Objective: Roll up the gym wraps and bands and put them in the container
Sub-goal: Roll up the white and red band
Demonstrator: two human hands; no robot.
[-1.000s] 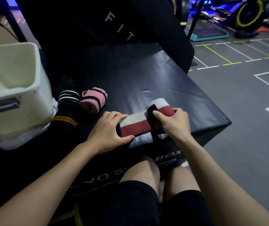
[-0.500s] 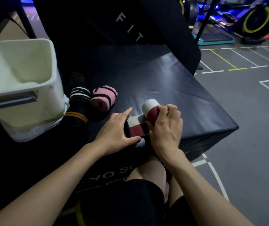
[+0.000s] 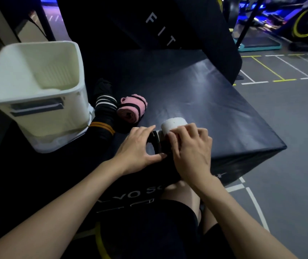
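Both hands are clamping the wrap (image 3: 173, 124) on the worktop (image 3: 214, 101): right hand (image 3: 190, 150) curling over it, left hand (image 3: 138, 146) pinching its end. Rolling looks nearly finished; next, the container (image 3: 37, 116).

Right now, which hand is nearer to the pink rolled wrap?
Left. The left hand lies just below the pink rolled wrap, apart from it. The right hand is farther right, holding the white wrap roll.

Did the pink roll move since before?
No. The pink roll lies beside the striped black wraps, near the white bin, just as earlier. Only the camera shifted.
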